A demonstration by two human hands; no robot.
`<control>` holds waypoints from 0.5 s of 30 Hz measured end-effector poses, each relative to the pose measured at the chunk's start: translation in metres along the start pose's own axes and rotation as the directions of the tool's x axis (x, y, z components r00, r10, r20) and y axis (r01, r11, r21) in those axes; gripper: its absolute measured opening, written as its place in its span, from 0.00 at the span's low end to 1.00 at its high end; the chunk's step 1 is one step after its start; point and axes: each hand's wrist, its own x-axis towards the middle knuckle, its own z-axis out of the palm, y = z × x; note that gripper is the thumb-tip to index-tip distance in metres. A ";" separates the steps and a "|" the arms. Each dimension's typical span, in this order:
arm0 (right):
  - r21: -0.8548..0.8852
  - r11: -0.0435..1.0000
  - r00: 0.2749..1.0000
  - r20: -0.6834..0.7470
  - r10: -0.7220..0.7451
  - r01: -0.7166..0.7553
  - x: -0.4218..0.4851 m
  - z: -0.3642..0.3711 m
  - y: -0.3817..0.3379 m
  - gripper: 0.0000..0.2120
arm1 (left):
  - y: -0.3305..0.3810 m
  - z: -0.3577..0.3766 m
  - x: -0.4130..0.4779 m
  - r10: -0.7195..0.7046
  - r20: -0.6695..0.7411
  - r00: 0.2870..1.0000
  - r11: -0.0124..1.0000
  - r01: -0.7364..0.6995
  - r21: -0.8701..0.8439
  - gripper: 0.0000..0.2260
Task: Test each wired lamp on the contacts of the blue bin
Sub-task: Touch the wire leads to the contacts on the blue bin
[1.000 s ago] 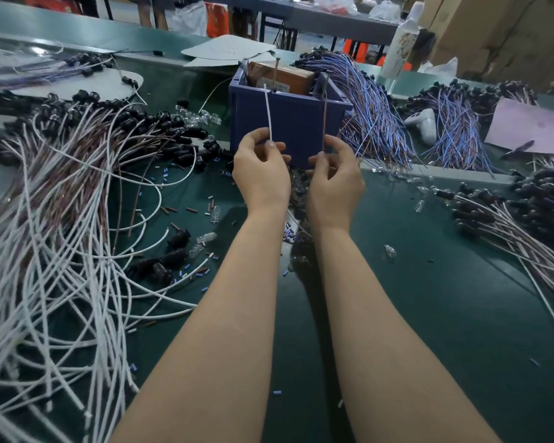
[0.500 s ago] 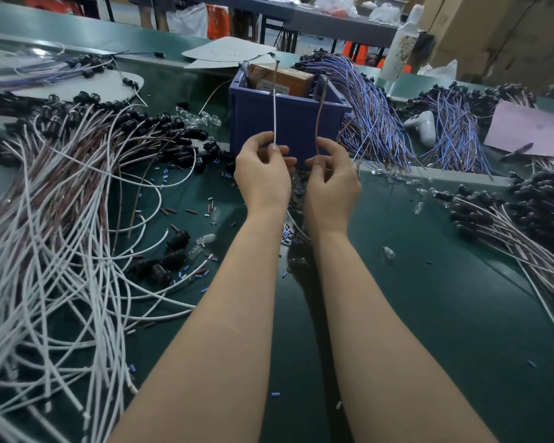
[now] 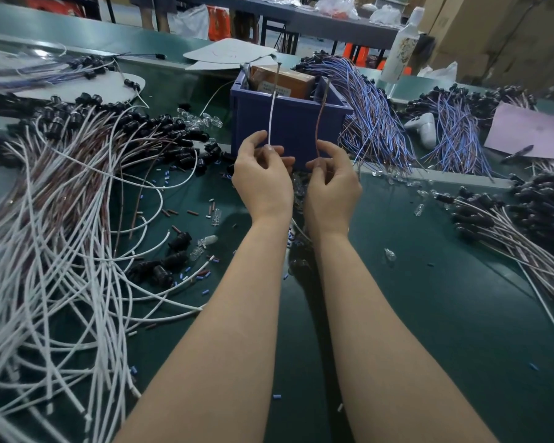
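Two leads of one lamp stand upright in front of the bin [image 3: 296, 126]: white lead [image 3: 272, 116] pinched at its lower end by the left hand [image 3: 263, 177], brown lead [image 3: 321, 123] pinched the same way by the right hand [image 3: 331, 183], other fingers loosely curled. Both tips reach the bin's top rim; the contacts themselves are too small to make out. To do it well, I'd say: one tip per contact, tips apart, both pressed steady at once, eyes on the bulb. Leads are thin and stiff enough to stand, brown slightly bowed; the lamp end is hidden under the hands, lit or not cannot tell. A brown box [image 3: 288, 81] sits inside the bin. Outward: white cables [image 3: 61, 251] heaped left, blue-wired bundle [image 3: 371, 116] right of the bin, loose bulbs [image 3: 202, 121] on the green table [image 3: 429, 298].
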 end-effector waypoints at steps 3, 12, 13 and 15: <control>0.006 1.000 1.000 0.003 0.004 -0.004 0.000 0.000 0.000 0.15 | 0.000 0.000 0.000 0.015 -0.009 1.000 1.000 -0.015 0.001 0.10; 0.045 0.999 0.998 -0.050 0.024 -0.022 0.002 -0.002 0.001 0.13 | 0.001 -0.001 -0.001 0.009 -0.029 1.000 1.000 -0.009 -0.011 0.11; 0.090 0.994 0.995 -0.072 0.065 -0.059 0.005 -0.003 0.001 0.12 | 0.001 -0.001 -0.001 0.005 -0.030 1.000 1.000 -0.005 -0.011 0.11; 0.224 0.962 0.977 -0.107 0.183 -0.155 0.012 -0.009 0.001 0.10 | 0.002 -0.001 -0.001 0.001 -0.035 0.999 1.000 -0.001 -0.011 0.10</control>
